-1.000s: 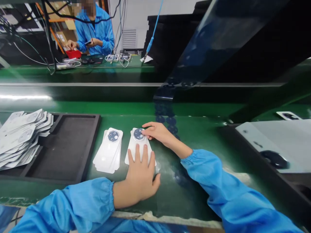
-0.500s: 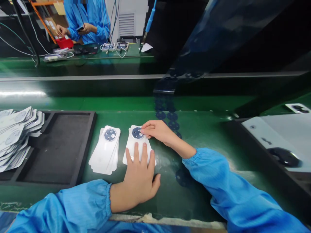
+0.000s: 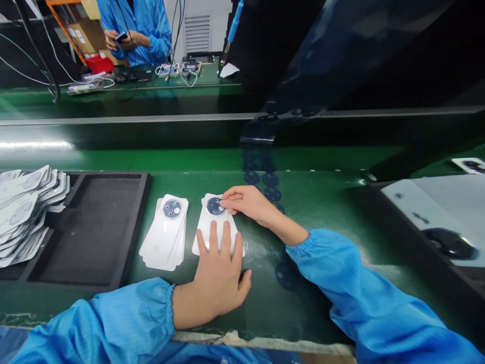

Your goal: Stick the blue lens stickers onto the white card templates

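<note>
Stretching across the whole view: a green conveyor belt (image 3: pixel 322 212), with a dark glossy film strip (image 3: pixel 341 55) slanting down from the upper right and carrying dim round blue pieces toward the belt. Sitting at the left on the belt: a black foam tray (image 3: pixel 87 227), its big compartment showing bare foam, with a fanned heap of white back covers (image 3: pixel 22 212) overhanging its left end. Lying at the right edge: a pale panel (image 3: pixel 435 207) on a dark tray. Working at a far bench in the upper left: another person in a blue coat (image 3: pixel 144 25), both hands holding a small dark thing, near a red box (image 3: pixel 99 63) and some white cables.

Lying near the middle of the belt, just right of the foam tray: two small stacks of white phone back covers, side by side but apart. Resting untouched: the left stack (image 3: pixel 164 235), with a round blue-grey camera ring at its top end. Being held under both hands: the right stack (image 3: pixel 212 227). Pressing flat on its lower half: the left hand (image 3: pixel 220 275), fingers stretched out and close together, thumb spread out on the belt. Reaching in from the right in a blue sleeve: the right hand (image 3: pixel 248 202), fingers curled and narrowed, fingertips pinching or pressing the round camera lens piece (image 3: pixel 214 205) at the top of that cover; cannot tell whether gripping or only pushing down.
</note>
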Demonstrator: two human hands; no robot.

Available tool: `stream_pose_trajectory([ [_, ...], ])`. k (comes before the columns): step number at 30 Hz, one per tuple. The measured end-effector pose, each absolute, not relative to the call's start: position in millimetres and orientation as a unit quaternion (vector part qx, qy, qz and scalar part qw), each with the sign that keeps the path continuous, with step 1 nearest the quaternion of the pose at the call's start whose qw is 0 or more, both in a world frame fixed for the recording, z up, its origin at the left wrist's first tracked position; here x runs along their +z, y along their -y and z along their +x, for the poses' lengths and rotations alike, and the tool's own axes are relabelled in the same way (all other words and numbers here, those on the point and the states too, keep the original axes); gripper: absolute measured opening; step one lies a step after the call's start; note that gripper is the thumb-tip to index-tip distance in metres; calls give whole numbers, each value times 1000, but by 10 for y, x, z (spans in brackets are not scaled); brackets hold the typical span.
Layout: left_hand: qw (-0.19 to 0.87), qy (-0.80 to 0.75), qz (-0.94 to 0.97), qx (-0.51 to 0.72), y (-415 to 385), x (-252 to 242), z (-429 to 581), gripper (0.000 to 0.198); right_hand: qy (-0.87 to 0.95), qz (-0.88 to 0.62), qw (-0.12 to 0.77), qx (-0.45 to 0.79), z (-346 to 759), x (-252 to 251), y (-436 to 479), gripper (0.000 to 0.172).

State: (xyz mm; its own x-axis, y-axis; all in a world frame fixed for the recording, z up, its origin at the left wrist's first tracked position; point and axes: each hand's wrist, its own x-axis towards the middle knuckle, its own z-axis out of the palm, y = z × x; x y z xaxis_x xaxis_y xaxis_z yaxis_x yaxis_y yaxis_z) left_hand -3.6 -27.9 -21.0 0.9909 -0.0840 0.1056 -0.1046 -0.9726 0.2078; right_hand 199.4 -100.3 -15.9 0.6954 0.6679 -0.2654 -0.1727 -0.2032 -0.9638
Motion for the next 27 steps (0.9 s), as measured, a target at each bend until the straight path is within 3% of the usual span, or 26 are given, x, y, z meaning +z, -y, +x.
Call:
stream_pose_trajectory([
  [13,105,51,992,42,272,-181,-36,73,242,-735,561,293,1953,-174,1004,31],
  [19,111,48,992,37,274,-189,-31,73,334,-791,485,163,1803,-107,1000,8],
  [27,101,49,993,42,271,-184,-61,72,381,-804,443,111,1753,-134,998,11],
])
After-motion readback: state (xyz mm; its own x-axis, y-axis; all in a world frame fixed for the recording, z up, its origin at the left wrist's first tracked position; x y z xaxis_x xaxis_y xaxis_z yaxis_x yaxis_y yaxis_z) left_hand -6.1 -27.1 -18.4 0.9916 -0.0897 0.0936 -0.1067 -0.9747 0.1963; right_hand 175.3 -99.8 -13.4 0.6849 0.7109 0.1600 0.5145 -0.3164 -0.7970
